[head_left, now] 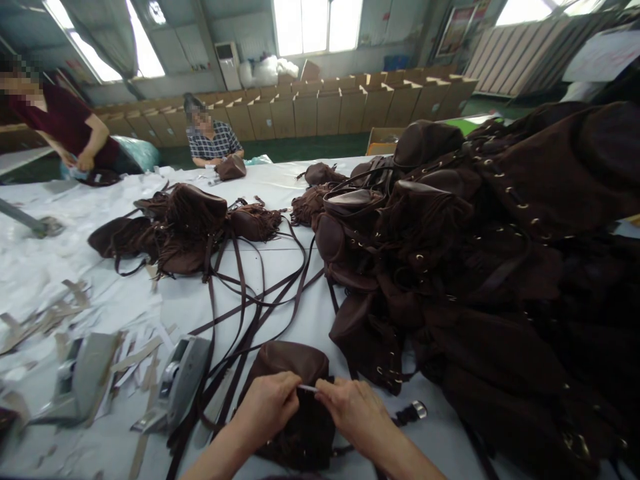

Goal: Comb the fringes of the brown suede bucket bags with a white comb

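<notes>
A dark brown bag (290, 360) lies on the table right in front of me, its flat leather base turned away. Above it my left hand (273, 400) and my right hand (347, 407) are both closed in a pinch. A thin whitish strip (307, 388) stretches between their fingertips, one end in each hand. What the strip is made of I cannot make out. Just right of my right hand lies a dark strap with a silver buckle (419, 409). Long brown straps (240, 347) run from the bag's left side across the table.
A large heap of brown bags (450, 267) fills the right side. More fringed bags (185, 227) lie ahead left. Two grey tape dispensers (183, 383) stand among paper scraps (135, 353) at left. Two people (213, 140) work across the table, before rows of cartons (330, 110).
</notes>
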The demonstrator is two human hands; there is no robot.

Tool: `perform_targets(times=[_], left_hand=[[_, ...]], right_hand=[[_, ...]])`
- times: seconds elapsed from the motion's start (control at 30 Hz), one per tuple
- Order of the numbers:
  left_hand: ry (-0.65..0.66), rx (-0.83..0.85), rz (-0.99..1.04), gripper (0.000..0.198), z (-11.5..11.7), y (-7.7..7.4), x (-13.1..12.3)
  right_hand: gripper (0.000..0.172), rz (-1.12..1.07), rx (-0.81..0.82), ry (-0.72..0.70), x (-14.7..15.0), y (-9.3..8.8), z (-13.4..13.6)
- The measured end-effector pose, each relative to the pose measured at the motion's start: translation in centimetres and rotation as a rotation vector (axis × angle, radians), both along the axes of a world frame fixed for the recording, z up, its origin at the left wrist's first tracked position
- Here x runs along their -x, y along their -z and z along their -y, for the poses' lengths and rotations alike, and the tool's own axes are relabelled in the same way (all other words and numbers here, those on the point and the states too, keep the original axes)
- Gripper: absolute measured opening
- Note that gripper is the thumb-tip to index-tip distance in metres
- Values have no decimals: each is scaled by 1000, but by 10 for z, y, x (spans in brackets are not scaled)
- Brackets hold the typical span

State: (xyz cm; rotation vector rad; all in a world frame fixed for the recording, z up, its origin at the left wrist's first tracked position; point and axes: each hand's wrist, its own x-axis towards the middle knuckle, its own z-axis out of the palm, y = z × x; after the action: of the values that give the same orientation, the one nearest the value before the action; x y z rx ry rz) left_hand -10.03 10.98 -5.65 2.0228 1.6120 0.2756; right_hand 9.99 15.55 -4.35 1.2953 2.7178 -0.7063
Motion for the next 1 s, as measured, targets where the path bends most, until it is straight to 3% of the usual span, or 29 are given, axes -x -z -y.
perform_targets(times=[0.1,0.2,0.33,0.4,0.5,0.6,0.77,0.83,0.9,1.0], left_hand=[[-98,-40,-64,28,0,9,-9],[-167,-53,-4,31,0,20,-7],[-210,10,106,26,0,28,17],[-180,32,139,24,-1,27,30],[-199,-15,237,25,-6,20,43],[-216,-49,337,34,-15,9,45],[62,108,391,42,-27,-7,26],[128,92,394,48,-29,-10,14],[178,94,415,40,-29,-11,7],[202,142,401,28,-28,-11,11]], right_hand=[[18,19,-53,18,5,6,4],[19,38,-86,44,7,16,11],[22,-150,61,146,2,24,17],[32,-372,282,244,-1,24,18],[45,-698,848,436,-4,21,18],[46,-965,1334,581,-7,20,17],[39,-1163,1757,472,-10,33,22],[40,-1110,1797,393,-9,38,26],[44,-1028,1753,351,-9,36,27],[45,-828,1505,338,-18,23,17]])
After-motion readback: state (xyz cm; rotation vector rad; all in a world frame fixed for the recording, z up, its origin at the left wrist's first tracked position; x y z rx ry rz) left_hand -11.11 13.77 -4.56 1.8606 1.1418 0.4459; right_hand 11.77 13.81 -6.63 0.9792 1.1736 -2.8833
